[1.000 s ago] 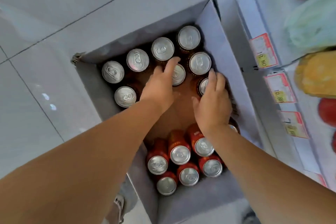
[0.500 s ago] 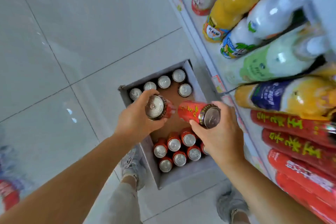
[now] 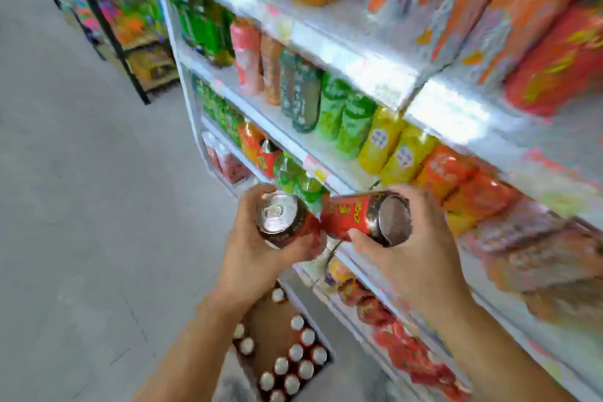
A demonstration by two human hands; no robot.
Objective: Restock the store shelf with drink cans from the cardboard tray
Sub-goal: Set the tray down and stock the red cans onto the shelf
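Fingers (image 3: 295,246) of the left hand (image 3: 257,254) clamp one red can (image 3: 284,220), the right hand (image 3: 414,248) grips another can (image 3: 362,217) sideways; they almost touch. Knock them together and one could drop onto the cardboard tray (image 3: 270,320) below the shelf (image 3: 359,52).

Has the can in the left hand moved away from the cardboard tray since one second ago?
Yes. The left hand lifted its can up out of the tray, which lies below on the floor.
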